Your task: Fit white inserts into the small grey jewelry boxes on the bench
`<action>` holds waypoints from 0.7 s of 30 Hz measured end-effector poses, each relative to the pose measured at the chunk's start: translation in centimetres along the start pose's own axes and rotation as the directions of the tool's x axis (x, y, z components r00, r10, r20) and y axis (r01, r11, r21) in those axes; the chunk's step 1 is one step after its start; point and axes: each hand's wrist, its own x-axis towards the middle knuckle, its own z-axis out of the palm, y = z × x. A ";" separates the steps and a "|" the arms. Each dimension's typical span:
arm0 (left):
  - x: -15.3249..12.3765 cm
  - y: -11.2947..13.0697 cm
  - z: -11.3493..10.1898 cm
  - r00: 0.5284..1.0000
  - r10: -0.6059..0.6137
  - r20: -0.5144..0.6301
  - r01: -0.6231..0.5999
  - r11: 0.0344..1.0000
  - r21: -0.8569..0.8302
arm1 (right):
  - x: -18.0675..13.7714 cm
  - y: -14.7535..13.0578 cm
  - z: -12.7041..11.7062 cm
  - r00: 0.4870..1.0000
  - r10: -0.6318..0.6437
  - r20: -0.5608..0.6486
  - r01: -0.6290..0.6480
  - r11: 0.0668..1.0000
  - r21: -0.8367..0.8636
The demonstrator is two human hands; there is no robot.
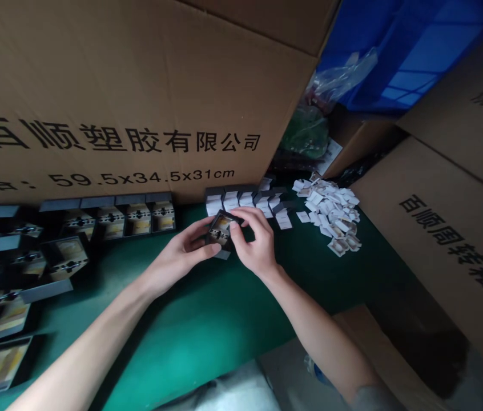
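Between my two hands is a small black box [221, 229], tilted so that its inside faces me; yellowish glue-like patches and dark metal-looking parts show in it. My left hand [188, 245] grips its left side with thumb and fingers. On the right side, my right hand [253, 237] has its thumb at the box's rim and its fingers curled over the edge. Just behind stands a row of similar black boxes with white pieces [245, 200] in them. A heap of small white pieces [333, 208] lies to the right of my right hand.
More opened black boxes [68, 257] stand in rows on the green table [173, 337] at the left. A large cardboard carton [130, 85] walls off the back. Another carton [447, 228] stands at the right, with a blue bin [413, 63] and plastic bags [310, 125] behind.
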 end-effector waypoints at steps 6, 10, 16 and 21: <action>0.1 -0.4 -0.1 0.997 -0.036 -0.067 0.031 0.997 -0.069 | 0.6 1.0 -0.7 0.987 0.038 -0.159 -0.051 0.995 -0.081; 0.1 -0.1 0.0 0.989 -0.104 -0.105 0.087 0.983 -0.159 | 0.7 1.5 -2.7 0.982 0.101 -0.159 -0.120 0.986 -0.118; 0.1 0.3 0.2 0.975 -0.162 -0.153 0.120 0.960 -0.252 | -1.9 4.2 -10.0 0.987 0.119 -0.111 -0.158 0.862 -0.481; 0.2 0.2 0.0 0.974 -0.164 -0.153 0.121 0.958 -0.258 | -5.0 7.9 -16.4 0.977 0.184 -0.113 -0.199 0.573 -0.795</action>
